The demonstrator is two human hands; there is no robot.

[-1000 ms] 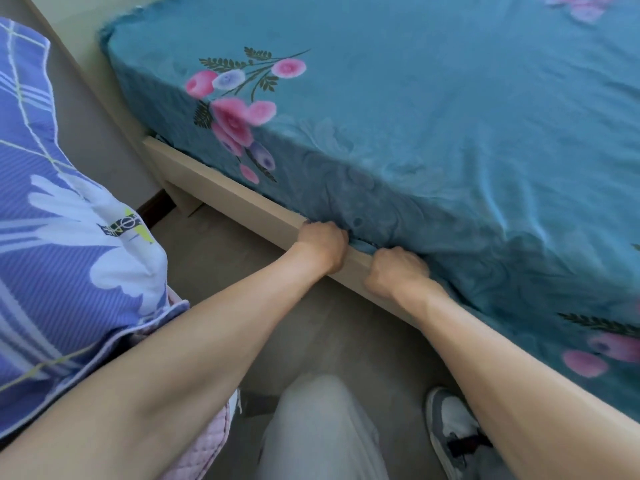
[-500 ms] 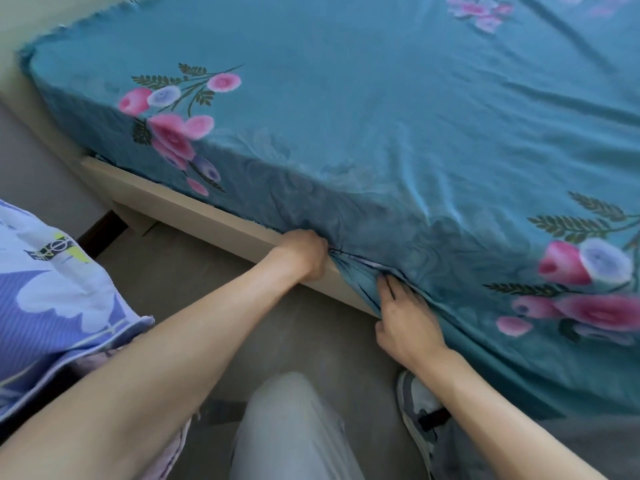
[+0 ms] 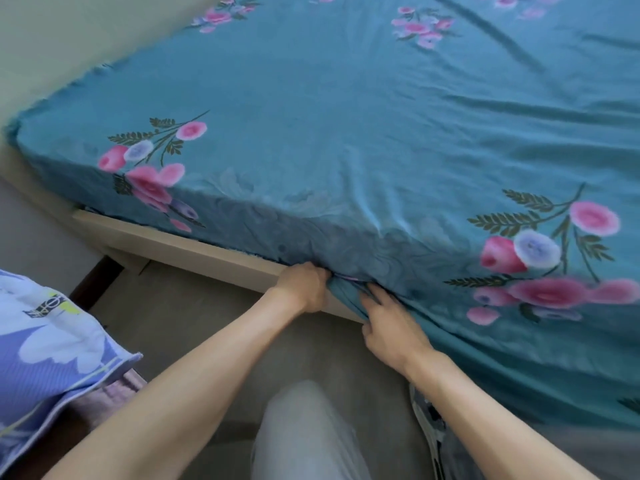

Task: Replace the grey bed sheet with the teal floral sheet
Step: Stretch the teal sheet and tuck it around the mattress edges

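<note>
The teal floral sheet (image 3: 346,133) covers the whole mattress and hangs over its near side. My left hand (image 3: 303,285) is curled at the sheet's lower edge, gripping the fabric where it meets the pale wooden bed frame (image 3: 194,252). My right hand (image 3: 391,327) lies just to the right with fingers extended, pressing a loose fold of the sheet against the mattress side. To the right of my hands the sheet hangs down over the frame. No grey sheet is visible.
A blue and white floral pillow or quilt (image 3: 52,348) lies at the lower left on a pink padded item. My grey-trousered knee (image 3: 304,431) and a shoe (image 3: 429,424) are on the grey floor beside the bed. A pale wall runs along the bed's left end.
My right hand has gone from curled at the frame edge to fingers extended on a loose fold lower right. The view has swung right and up, showing more of the bed top.
</note>
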